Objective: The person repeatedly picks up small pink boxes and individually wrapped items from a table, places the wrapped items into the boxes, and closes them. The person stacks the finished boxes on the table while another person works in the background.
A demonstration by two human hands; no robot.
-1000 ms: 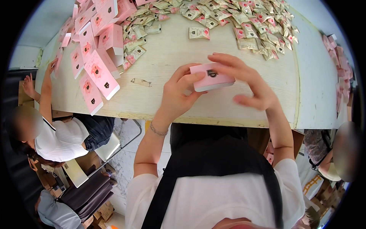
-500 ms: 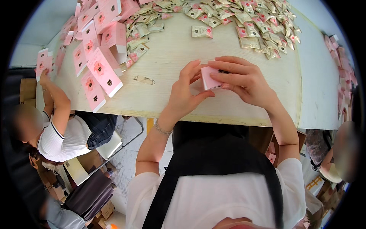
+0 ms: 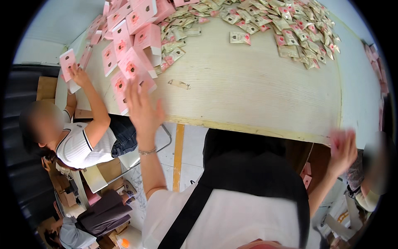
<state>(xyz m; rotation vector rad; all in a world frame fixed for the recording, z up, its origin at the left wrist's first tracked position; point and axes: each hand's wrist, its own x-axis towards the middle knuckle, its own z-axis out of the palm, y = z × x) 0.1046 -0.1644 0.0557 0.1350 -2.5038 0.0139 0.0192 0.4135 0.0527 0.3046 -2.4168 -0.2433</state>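
Note:
My left hand reaches to the left side of the table, its fingers stretched out and apart. It is over the near end of a pile of pink printed cartons; whether the fingertips touch a carton I cannot tell. Past the table's front edge on the right, my right hand grips a small pink box. Both that hand and the box are smeared by motion, and the fingers cover part of the box.
Small gold-and-pink sachets lie heaped at the far side, with one single sachet in front. At the left a co-worker handles a pink carton. An open brown box with pink boxes inside stands below the table's edge.
My hands have parted from around the pink box in front of me. The left has moved left to the cartons; the right has carried the box right, beyond the table edge.

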